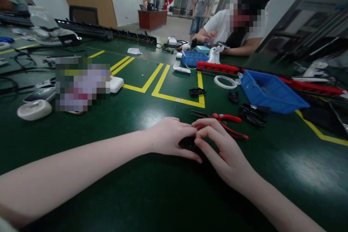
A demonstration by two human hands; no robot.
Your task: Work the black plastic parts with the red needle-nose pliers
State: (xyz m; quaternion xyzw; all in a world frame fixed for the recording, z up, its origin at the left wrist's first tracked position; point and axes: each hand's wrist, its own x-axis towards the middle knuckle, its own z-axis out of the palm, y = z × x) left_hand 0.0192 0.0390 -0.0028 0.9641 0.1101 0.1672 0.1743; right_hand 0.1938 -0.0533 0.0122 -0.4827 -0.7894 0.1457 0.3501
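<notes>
My left hand (174,137) curves round a small glossy black piece (188,143), its thumb below and its fingers along the far side. From the other side my right hand (217,145) meets it, thumb and fingers bent in a pinch at the piece's right edge. The fingers cover much of the piece, and its exact kind is hidden. Just beyond my right hand lie red-handled pliers (231,117), jaws pointing left and handles spread. Black bundles (254,114) rest to the right of the pliers. A smaller black piece (197,91) lies farther off by the yellow tape.
A blue bin (272,92) stands at the right, near a white ring (225,82) and a red strip (217,67). On the left are a phone (84,88), a white case (116,84) and a white mouse-shaped object (34,110). A co-worker (244,18) sits across the table.
</notes>
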